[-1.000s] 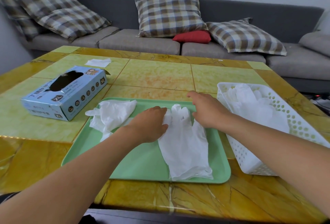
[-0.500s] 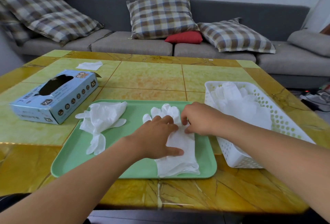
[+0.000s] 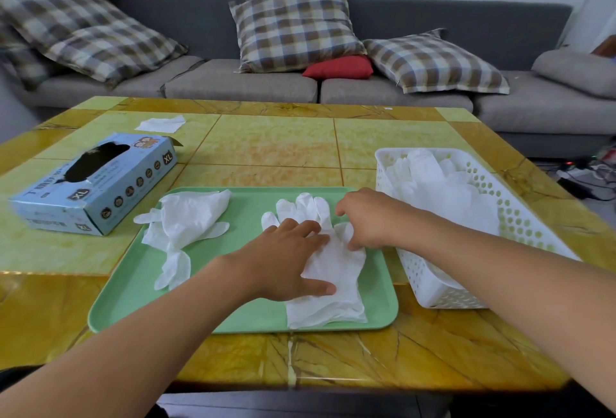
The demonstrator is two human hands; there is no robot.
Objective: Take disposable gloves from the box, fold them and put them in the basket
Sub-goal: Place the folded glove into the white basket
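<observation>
Pressing flat on a white glove [image 3: 330,271], the left hand [image 3: 283,261] lies palm down with fingers spread and straight, thumb stretched along the glove's lower half; no curl, nothing held in its grip. The glove lies lengthwise on the right half of a green tray [image 3: 233,317], fingers pointing away from the person, cuff near the tray's near rim. The right hand [image 3: 366,221] sits at the glove's upper right edge, fingers bent downward and touching the material near the glove's thumb; whether its grip actually pinches the glove or only rests on it I cannot tell.

On the tray's left half, a crumpled pile of gloves [image 3: 186,227], loose and unfolded, one finger end trailing toward the near side. Well apart from both hands.

White perforated basket [image 3: 466,294] just beside the tray's right rim, on the desk [image 3: 273,147]. It holds a heap of white gloves, details washed out.

Blue glove box [image 3: 96,181], marked XL, lies on the desk left of the tray, dark oval opening facing up. A small white scrap [image 3: 161,124] beyond it, near the far left of the desk.

Behind the desk: grey sofa [image 3: 233,84] with plaid cushions and one red cushion [image 3: 338,67].
</observation>
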